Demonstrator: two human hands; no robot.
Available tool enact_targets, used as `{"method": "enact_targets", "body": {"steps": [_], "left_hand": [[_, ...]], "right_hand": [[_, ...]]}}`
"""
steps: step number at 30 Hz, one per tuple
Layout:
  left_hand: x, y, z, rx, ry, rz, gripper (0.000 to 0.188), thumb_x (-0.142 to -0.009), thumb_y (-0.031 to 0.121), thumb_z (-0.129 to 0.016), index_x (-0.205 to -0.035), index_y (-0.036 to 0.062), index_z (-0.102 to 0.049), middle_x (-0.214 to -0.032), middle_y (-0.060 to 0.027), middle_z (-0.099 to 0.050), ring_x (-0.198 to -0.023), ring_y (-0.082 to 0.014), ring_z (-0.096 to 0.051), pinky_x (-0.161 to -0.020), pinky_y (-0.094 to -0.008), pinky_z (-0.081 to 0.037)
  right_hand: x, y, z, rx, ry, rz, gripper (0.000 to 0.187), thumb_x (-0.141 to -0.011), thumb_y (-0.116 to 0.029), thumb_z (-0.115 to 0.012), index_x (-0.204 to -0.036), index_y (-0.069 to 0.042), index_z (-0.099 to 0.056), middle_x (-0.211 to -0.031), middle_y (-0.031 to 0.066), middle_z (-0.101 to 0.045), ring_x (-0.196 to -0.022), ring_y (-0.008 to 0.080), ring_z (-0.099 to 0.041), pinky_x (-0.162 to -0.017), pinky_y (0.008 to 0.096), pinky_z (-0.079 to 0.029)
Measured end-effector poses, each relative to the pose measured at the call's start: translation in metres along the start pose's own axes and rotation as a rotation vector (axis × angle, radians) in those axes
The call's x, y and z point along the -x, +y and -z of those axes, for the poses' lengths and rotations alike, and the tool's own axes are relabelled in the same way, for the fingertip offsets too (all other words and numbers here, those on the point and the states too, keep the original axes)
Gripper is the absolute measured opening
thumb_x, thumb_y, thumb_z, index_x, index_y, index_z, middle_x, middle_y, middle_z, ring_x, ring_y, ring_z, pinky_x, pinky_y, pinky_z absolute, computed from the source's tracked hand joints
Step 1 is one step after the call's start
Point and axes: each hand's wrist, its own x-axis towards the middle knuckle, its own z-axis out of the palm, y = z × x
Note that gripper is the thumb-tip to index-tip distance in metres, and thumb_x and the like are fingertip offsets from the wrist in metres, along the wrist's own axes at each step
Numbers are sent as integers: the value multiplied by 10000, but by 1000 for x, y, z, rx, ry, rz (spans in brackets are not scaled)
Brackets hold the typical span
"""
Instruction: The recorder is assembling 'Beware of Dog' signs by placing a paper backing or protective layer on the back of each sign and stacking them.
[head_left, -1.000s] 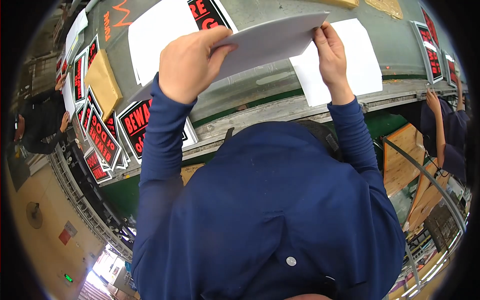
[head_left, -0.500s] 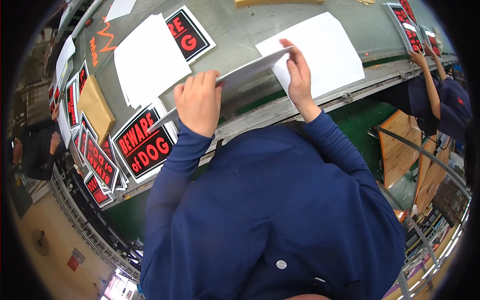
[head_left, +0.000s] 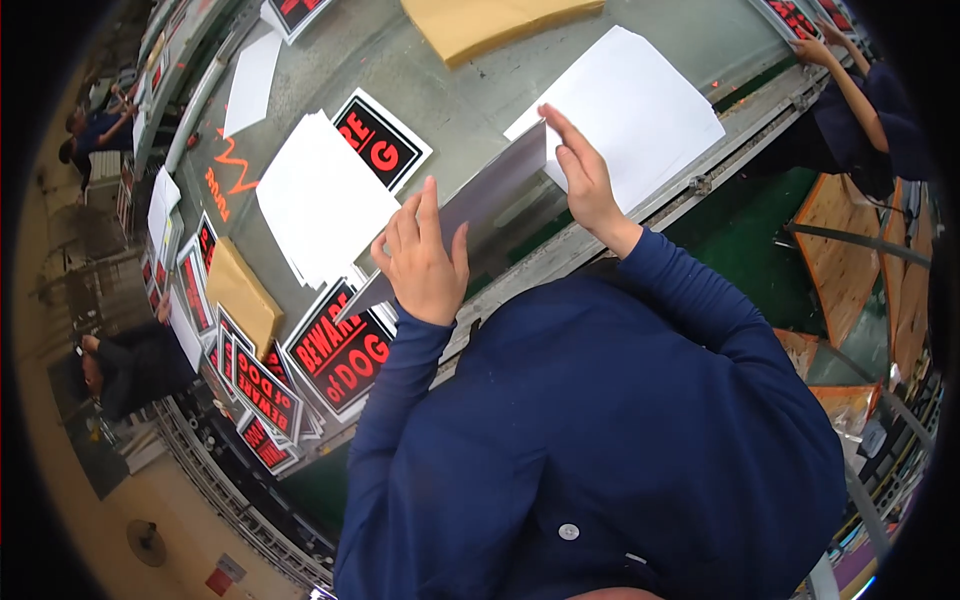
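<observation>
A thin grey-white sheet or sheaf of sheets (head_left: 495, 190) stands tilted on edge above the table, slanting between my two hands. My left hand (head_left: 428, 262) is at its left part, fingers stretched up and thumb apart. My right hand (head_left: 590, 185) lies against the far right end with its fingers extended. Whether it is one sheet or several I cannot tell. Beyond the left hand lies a stack of white sheets (head_left: 320, 205). Next to my right hand is a broad white stack (head_left: 640, 120). A black sign with red letters (head_left: 345, 350) lies left of my left forearm.
Another black and red sign (head_left: 385, 140) shows partly under the white stack. Several signs lie in a loose pile (head_left: 265, 390) at left, beside a yellow-brown block (head_left: 243, 290). A larger yellow-brown slab (head_left: 490, 25) is at the back. Co-workers' arms (head_left: 845, 85) reach in at right.
My left fingers have gone from curled over the sheet's upper edge to stretched up. The sheet is more upright, its right end lower. My view has shifted, moving the table things rightward and down.
</observation>
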Motion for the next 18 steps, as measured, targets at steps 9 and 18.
{"method": "enact_targets", "body": {"steps": [9,18], "left_hand": [[-3,7,3,141,-20,-154,639,-740,128,-677,-1327,74,-428,-1198,-94,-522,-1084,-239,-493,-957,-369,-296],[-2,9,2,153,-36,-161,592,-730,147,-692,-1288,135,-492,-1235,-78,-496,-1109,-252,-480,-970,-389,-292]], "right_hand": [[-13,-22,22,163,-61,17,416,-905,-97,-420,-1310,-3,-431,-1319,136,-479,-1237,231,-427,-1043,325,-303],[-14,-29,18,-76,72,-33,289,-881,-50,-478,-1144,-37,-597,-1058,91,-641,-943,157,-595,-844,276,-460]]}}
